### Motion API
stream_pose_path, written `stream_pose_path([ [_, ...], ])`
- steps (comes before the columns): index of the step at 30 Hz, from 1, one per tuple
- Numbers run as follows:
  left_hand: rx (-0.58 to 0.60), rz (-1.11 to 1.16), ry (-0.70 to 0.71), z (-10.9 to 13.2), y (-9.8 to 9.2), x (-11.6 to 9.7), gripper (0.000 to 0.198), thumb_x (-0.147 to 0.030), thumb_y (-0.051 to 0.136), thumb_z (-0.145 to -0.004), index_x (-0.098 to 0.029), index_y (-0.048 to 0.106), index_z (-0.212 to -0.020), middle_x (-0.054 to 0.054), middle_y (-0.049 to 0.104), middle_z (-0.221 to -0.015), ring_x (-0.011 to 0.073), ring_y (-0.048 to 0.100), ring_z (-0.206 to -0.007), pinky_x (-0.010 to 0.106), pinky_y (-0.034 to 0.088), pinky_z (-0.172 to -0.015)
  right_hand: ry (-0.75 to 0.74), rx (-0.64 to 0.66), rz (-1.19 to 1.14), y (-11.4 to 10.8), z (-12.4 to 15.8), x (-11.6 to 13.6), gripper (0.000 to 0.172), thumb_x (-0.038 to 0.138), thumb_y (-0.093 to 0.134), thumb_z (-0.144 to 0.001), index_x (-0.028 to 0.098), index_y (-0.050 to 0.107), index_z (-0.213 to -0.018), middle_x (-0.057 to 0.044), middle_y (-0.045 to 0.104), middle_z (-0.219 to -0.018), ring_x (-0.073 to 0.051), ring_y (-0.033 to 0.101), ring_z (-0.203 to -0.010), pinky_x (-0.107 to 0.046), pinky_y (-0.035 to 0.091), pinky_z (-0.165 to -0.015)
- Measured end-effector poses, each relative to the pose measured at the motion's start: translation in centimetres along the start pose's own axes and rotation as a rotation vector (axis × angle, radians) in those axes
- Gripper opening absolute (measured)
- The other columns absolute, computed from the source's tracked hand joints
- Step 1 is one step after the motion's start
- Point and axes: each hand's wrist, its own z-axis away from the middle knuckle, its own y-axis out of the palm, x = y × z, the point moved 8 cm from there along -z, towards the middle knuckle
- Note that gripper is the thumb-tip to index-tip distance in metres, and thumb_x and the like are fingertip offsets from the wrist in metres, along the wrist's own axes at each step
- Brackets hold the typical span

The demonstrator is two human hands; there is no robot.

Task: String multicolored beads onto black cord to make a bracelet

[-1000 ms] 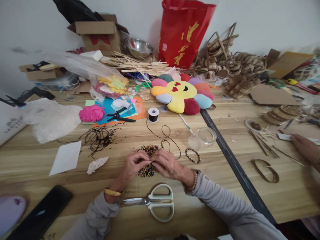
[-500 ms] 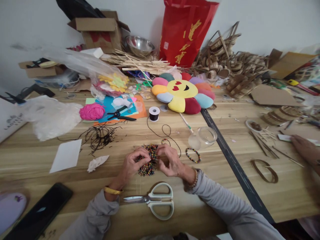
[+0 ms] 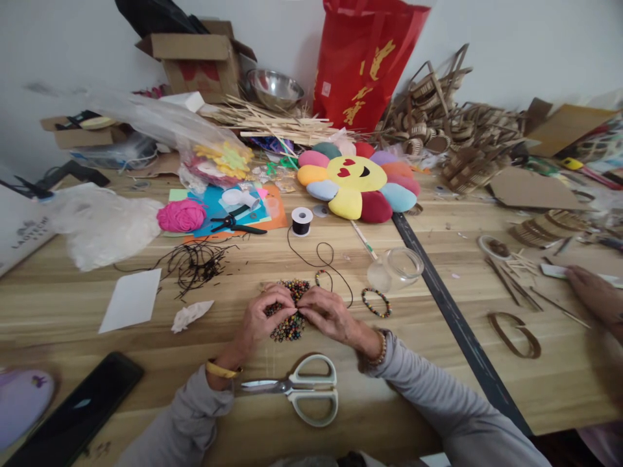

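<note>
Over a pile of small multicoloured beads (image 3: 288,332), my left hand (image 3: 263,313) and my right hand (image 3: 331,316) meet with fingertips pinched together. Whatever lies between the fingertips is too small to make out. Just behind my right hand, a black cord (image 3: 335,264) with a few beads (image 3: 318,277) on it runs from a white spool (image 3: 302,222). A finished-looking beaded bracelet (image 3: 376,303) lies to the right of that hand. Scissors (image 3: 311,390) with pale handles lie in front of my hands, blades pointing left.
A glass jar (image 3: 396,267) and a dark strip (image 3: 452,311) are on the right, with another person's hand (image 3: 591,292) beyond. A flower cushion (image 3: 357,180) sits behind. At left are cut black cords (image 3: 195,266), white paper (image 3: 130,300) and a phone (image 3: 80,412).
My right hand has moved left and its fingers have closed to a pinch, meeting the left fingertips above the beads. My left hand has barely shifted.
</note>
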Motion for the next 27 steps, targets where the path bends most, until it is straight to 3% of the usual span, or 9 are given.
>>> stream_pose_path([
  [9,0.007,-0.061,0.001,0.0,0.0,-0.1,0.024,-0.038,0.067,-0.080,-0.019,0.067,-0.067,0.006,0.065,-0.069,0.0221,0.060,-0.080,0.037,0.045,-0.081,0.020,0.048,-0.056,0.0,-0.4,0.1,0.011,0.025,0.054,-0.093,0.016,0.059,-0.091,-0.009,0.064,-0.084,-0.017,0.060,-0.083,-0.031,0.052,-0.073],
  [17,0.001,-0.067,0.022,0.1,0.0,0.1,0.019,-0.033,0.068,-0.080,-0.019,0.068,-0.068,0.006,0.066,-0.070,0.0225,0.060,-0.081,0.037,0.045,-0.080,0.069,0.052,-0.060,0.5,0.1,-0.9,0.013,0.026,0.054,-0.093,0.015,0.060,-0.090,-0.006,0.063,-0.080,-0.015,0.059,-0.076,-0.027,0.050,-0.069],
  [22,-0.052,-0.151,0.098,0.5,-0.1,-0.1,0.006,-0.025,0.069,-0.079,-0.020,0.072,-0.079,0.008,0.068,-0.079,0.0224,0.060,-0.082,0.039,0.045,-0.081,0.138,-0.036,-0.116,-0.6,-0.3,-1.2,0.016,0.028,0.054,-0.093,0.016,0.060,-0.086,-0.006,0.061,-0.079,-0.015,0.057,-0.074,-0.027,0.048,-0.068],
  [27,0.082,-0.299,0.216,1.4,2.0,-1.7,0.002,-0.018,0.071,-0.075,-0.019,0.073,-0.075,0.008,0.066,-0.078,0.0240,0.056,-0.090,0.038,0.045,-0.084,0.299,-0.149,-0.236,-1.3,0.2,-3.1,0.019,0.033,0.055,-0.092,0.015,0.058,-0.085,-0.004,0.058,-0.076,-0.013,0.054,-0.066,-0.023,0.046,-0.058],
])
